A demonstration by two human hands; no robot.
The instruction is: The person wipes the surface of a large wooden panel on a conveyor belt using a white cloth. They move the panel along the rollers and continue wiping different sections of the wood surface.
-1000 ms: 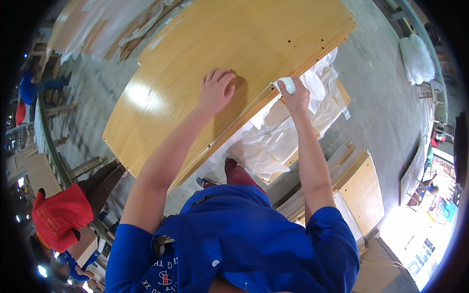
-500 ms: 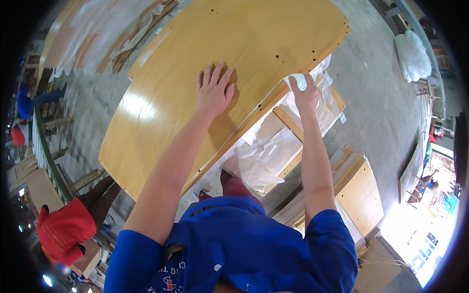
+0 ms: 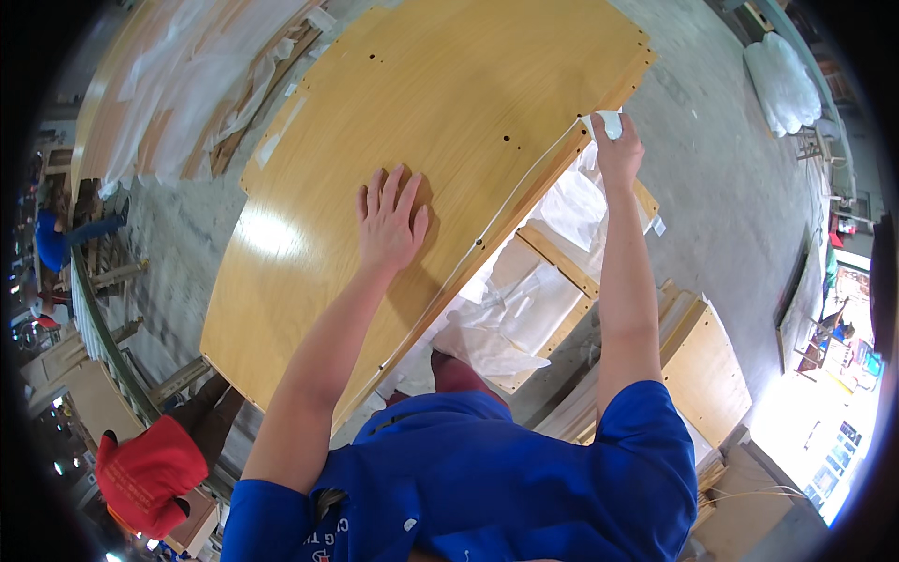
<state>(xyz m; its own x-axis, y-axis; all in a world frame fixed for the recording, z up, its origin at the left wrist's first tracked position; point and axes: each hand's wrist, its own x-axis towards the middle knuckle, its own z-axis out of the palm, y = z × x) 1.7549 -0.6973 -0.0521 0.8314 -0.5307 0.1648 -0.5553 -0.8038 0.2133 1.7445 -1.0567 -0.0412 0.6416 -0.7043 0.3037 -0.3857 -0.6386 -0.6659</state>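
Observation:
A large, smooth yellow-brown wooden panel (image 3: 449, 103) with several dark holes lies in front of me. My left hand (image 3: 391, 220) rests flat on its face, fingers spread. At the panel's right edge, my right hand (image 3: 620, 155) is closed around a small white roll-like bundle (image 3: 611, 124); its exact kind I cannot make out. From the bundle a thin white strip (image 3: 529, 173) runs back along the panel's long edge toward my body, bowing slightly inward near the hand. The fingertips hide part of the bundle.
Under the panel's right side are wooden pieces wrapped in white sheeting (image 3: 510, 318). More boards (image 3: 707, 365) lie at the lower right. A sheet-covered stack (image 3: 178, 84) stands far left. A person in a red top (image 3: 154, 473) is at the lower left. A clear plastic bundle (image 3: 785, 84) sits far right.
My right hand has moved up and to the right along the panel edge with the white bundle, and the strip behind it is longer. My left hand stays flat on the panel, slightly lower in view.

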